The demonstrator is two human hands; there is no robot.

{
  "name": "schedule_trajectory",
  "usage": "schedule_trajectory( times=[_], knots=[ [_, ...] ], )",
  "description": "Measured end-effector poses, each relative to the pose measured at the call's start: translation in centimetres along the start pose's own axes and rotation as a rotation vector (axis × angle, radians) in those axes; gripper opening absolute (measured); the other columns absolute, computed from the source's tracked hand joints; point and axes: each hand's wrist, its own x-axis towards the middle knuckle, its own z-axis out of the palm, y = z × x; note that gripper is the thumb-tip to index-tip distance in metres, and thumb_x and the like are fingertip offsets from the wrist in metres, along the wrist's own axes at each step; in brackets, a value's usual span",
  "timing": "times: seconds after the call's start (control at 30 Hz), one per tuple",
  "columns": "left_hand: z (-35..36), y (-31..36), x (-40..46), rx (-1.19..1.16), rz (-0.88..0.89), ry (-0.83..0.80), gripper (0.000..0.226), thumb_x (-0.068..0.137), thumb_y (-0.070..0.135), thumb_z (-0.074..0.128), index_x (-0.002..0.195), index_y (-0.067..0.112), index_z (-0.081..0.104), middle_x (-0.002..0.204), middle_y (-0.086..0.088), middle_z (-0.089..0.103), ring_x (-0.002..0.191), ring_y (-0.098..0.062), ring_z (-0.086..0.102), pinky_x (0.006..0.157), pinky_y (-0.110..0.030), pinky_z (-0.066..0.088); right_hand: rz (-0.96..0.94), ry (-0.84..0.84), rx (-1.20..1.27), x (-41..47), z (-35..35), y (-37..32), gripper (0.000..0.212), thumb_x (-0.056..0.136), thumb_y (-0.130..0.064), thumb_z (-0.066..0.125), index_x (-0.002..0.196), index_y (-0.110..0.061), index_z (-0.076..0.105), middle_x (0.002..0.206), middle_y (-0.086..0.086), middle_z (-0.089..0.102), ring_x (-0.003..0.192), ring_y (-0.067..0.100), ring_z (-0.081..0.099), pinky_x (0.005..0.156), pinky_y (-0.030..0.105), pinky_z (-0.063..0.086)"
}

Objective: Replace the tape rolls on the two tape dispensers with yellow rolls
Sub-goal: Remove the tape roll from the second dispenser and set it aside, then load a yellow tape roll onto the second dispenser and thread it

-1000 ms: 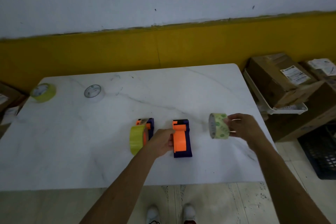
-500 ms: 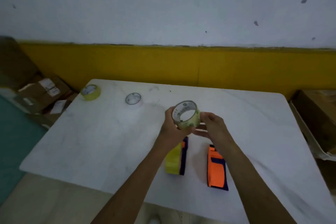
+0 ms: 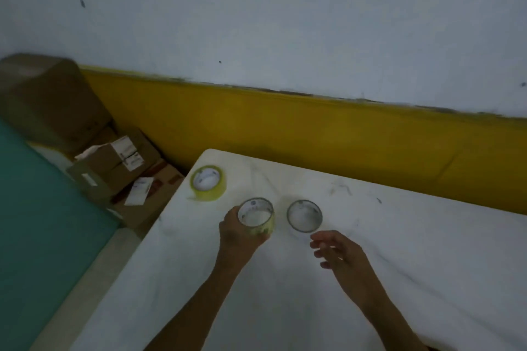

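Yellow roll lies unused at the bench's 10 o'clock corner. Left hand grips a pale roll beside a clear roll; right hand hovers spread, empty. Dispensers are out of view, so progress is unclear.

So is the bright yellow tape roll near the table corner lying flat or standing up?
Lying flat. The yellow tape roll rests on its side face on the table, with its round core hole facing up toward the camera.

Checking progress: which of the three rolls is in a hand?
The middle roll, gripped by the left hand. The yellow roll and clear roll lie free on the table.
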Motion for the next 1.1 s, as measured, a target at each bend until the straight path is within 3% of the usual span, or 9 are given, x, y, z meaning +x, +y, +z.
schedule_trajectory(
  times=[0.17,0.27,0.43,0.53,0.6,0.73,0.8,1.0,1.1],
  knots=[
    [0.1,-3.1,4.8,0.195,0.117,-0.235,0.108,0.054,0.023,0.089,0.144,0.010,0.030,0.141,-0.012,0.045,0.126,-0.030,0.042,0.097,-0.022,0.034,-0.058,-0.054,-0.111,7.3,6.0,-1.7,0.021,0.089,-0.011,0.058,0.085,-0.029,0.069,0.086,-0.003,0.075,0.083,0.011,0.070,0.081,0.028,0.056],
    [-1.2,-3.8,6.5,0.323,0.264,-0.320,0.133,0.049,0.037,0.088,0.151,0.017,0.006,0.154,-0.012,0.019,0.138,-0.027,0.022,0.109,-0.036,0.028,-0.076,-0.066,-0.111,9.8,7.9,-2.0,0.021,0.089,-0.009,0.059,0.085,-0.026,0.070,0.089,-0.007,0.074,0.083,0.013,0.069,0.083,0.038,0.056],
    [-5.0,-4.9,12.4,0.562,0.386,-0.163,0.125,0.055,0.055,0.081,0.150,0.018,0.010,0.156,-0.015,0.022,0.144,-0.034,0.015,0.115,-0.052,0.018,-0.072,-0.087,-0.107,9.6,7.8,-1.8,0.015,0.088,-0.022,0.060,0.084,-0.030,0.072,0.091,-0.009,0.074,0.080,0.011,0.069,0.073,0.023,0.054],
    [-6.7,-6.0,15.0,0.774,0.316,-0.236,0.090,0.074,0.043,0.073,0.146,0.012,0.029,0.152,-0.012,0.033,0.146,-0.032,0.021,0.119,-0.052,0.001,-0.074,-0.075,-0.042,8.5,7.0,-1.9,0.020,0.078,-0.050,0.059,0.087,-0.036,0.072,0.094,-0.006,0.075,0.076,0.013,0.070,0.070,0.022,0.057],
    [-7.3,-6.9,15.4,0.813,0.441,-0.138,0.039,0.080,0.028,0.066,0.116,0.014,0.063,0.123,-0.011,0.066,0.126,-0.029,0.054,0.118,-0.045,0.005,-0.076,-0.080,-0.051,8.0,6.6,-1.7,0.030,0.075,-0.060,0.058,0.088,-0.036,0.072,0.094,-0.006,0.075,0.077,0.013,0.071,0.071,0.025,0.057],
    [-9.3,-3.8,13.9,0.551,0.281,-0.101,0.017,0.081,0.023,0.064,0.077,0.008,0.070,0.076,-0.018,0.071,0.078,-0.035,0.069,0.083,-0.041,0.047,-0.134,-0.071,-0.131,6.9,6.3,-2.0,0.031,0.089,-0.011,0.058,0.085,-0.040,0.071,0.093,-0.010,0.074,0.079,0.010,0.070,0.073,0.024,0.057],
    [-10.1,0.0,11.6,0.276,0.085,-0.185,0.029,0.084,0.031,0.064,0.064,0.010,0.059,0.065,-0.011,0.059,0.072,-0.033,0.061,0.065,-0.035,0.045,-0.216,-0.043,-0.199,6.2,6.8,-3.5,0.041,0.084,-0.005,0.063,0.091,-0.046,0.065,0.094,-0.017,0.070,0.089,0.006,0.066,0.075,0.018,0.055],
    [-6.9,10.0,0.7,-0.351,-0.186,-0.522,0.029,0.095,0.038,0.051,0.105,0.016,0.066,0.102,-0.007,0.070,0.101,-0.028,0.068,0.089,-0.045,0.056,-0.396,-0.060,-0.601,2.2,4.6,-5.5,0.096,0.067,-0.059,0.068,0.146,-0.043,0.017,0.155,-0.013,0.020,0.137,0.005,0.023,0.103,0.028,0.033],
    [-3.0,13.2,-5.3,-0.427,-0.255,-0.694,0.040,0.095,0.045,0.046,0.103,0.013,0.070,0.097,-0.009,0.073,0.093,-0.026,0.069,0.084,-0.042,0.056,-0.398,0.018,-0.417,-1.9,-0.2,-4.6,0.076,0.072,-0.048,0.072,0.139,-0.039,0.038,0.142,-0.012,0.037,0.125,-0.011,0.036,0.097,0.013,0.040]
  ],
)
